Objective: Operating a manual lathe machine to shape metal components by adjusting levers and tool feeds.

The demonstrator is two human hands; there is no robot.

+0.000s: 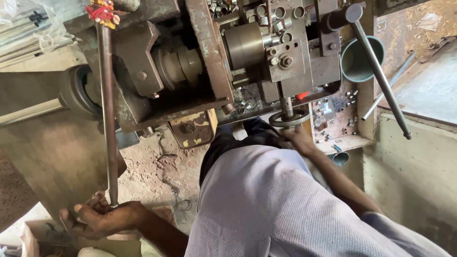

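The left hand (102, 219) is gripping the lower end of a long metal rod (107, 119) at seven o'clock. The right hand (299, 139) is clasping the small handwheel (289, 118) just right of centre, below the lathe (204, 57), with a green cup (360, 59) sitting at two o'clock.

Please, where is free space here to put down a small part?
The pale ledge right of the handwheel is bare, below scattered small metal parts. The machine top is crowded with metal rings. The right hand is at the handwheel; the left hand grips the long rod.
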